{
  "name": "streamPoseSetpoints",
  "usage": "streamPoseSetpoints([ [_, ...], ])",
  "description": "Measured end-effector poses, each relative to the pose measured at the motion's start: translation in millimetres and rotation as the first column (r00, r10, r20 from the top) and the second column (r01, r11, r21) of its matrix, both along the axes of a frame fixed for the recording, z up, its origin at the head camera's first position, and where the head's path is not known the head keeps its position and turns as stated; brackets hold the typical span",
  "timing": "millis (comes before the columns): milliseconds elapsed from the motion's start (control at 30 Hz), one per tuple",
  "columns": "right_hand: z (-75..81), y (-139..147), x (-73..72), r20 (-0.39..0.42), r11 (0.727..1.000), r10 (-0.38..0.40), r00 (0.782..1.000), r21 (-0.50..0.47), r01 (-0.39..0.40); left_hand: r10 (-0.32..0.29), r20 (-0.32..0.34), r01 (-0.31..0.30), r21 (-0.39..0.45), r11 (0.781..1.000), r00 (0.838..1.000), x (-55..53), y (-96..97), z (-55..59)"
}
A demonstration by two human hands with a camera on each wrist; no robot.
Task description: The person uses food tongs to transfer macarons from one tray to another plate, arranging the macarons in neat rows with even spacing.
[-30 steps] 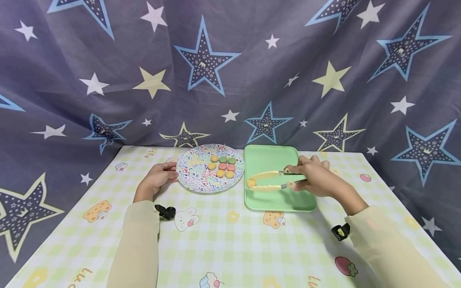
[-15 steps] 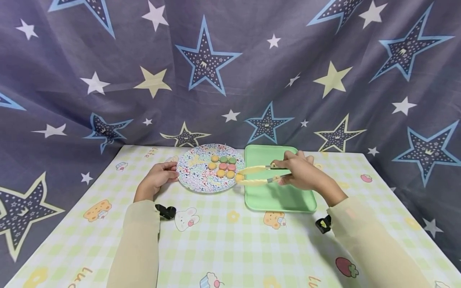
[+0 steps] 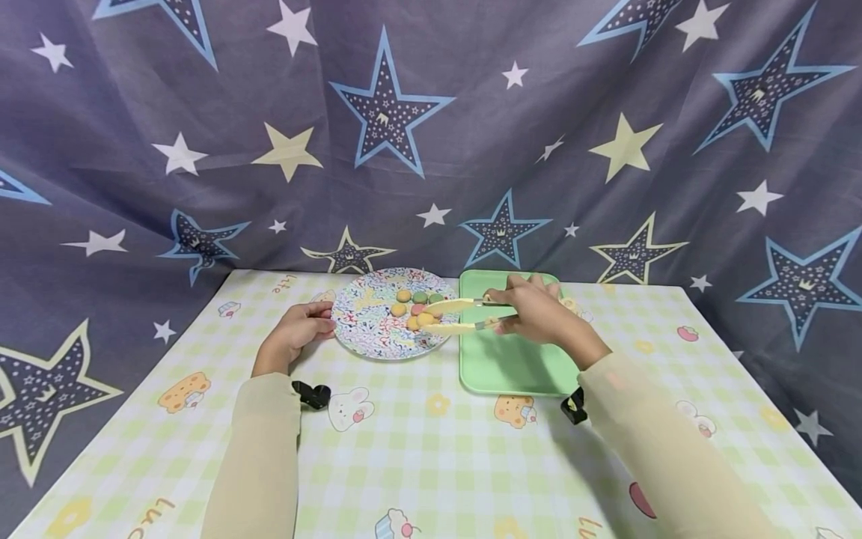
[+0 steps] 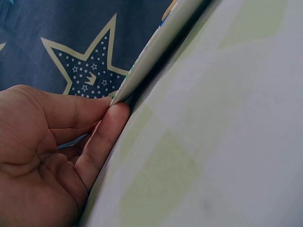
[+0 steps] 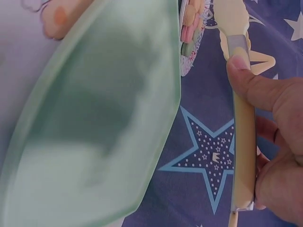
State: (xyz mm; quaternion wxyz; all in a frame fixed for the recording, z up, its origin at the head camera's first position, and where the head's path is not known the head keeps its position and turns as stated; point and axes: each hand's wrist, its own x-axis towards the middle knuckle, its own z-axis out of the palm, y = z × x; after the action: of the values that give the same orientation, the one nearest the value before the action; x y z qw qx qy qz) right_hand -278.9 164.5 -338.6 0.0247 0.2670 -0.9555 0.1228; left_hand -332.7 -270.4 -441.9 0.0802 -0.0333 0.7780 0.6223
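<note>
My left hand (image 3: 295, 335) pinches the left rim of the round, colourful speckled plate (image 3: 367, 338); in the left wrist view, thumb and fingers meet at the plate's edge (image 4: 142, 71). Several small yellow, green and pink macarons sit on the plate, such as a yellow macaron (image 3: 399, 309) and a green macaron (image 3: 420, 297). My right hand (image 3: 542, 313) grips pale yellow tongs (image 3: 465, 303) with metal joints. Their tips are apart over the plate's right part, around a yellow macaron (image 3: 426, 320) and partly hiding others.
A green rectangular tray (image 3: 518, 374) lies right of the plate, under my right hand. Both stand on a table with a checked, cartoon-printed cloth (image 3: 404, 449). A dark star-patterned curtain (image 3: 431, 135) hangs behind the table's far edge.
My right hand has moved left, bringing the tongs and a yellow macaron from over the tray to the other macarons on the plate. My left hand has stayed at the rim.
</note>
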Motion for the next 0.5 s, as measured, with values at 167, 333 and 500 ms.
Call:
streamPoseSetpoints([
  [167, 0.6, -11.2, -4.0, 0.022, 1.000, -0.008, 1.000, -0.004, 0.008, 0.004, -0.009, -0.005, -0.018, 1.000, 1.000, 1.4, 1.3, 1.3],
  [333, -0.8, -21.5, -7.9, 0.034, 1.000, -0.021, 0.999, 0.001, 0.021, 0.013, 0.002, -0.013, -0.027, 1.000, 1.000, 2.9, 2.1, 2.6],
  [500, -3.7, -31.0, -12.5, 0.020, 0.999, -0.039, 0.999, 0.018, 0.039, 0.015, 0.012, -0.015, -0.023, 1.000, 1.000, 2.2, 0.8, 1.2],
])
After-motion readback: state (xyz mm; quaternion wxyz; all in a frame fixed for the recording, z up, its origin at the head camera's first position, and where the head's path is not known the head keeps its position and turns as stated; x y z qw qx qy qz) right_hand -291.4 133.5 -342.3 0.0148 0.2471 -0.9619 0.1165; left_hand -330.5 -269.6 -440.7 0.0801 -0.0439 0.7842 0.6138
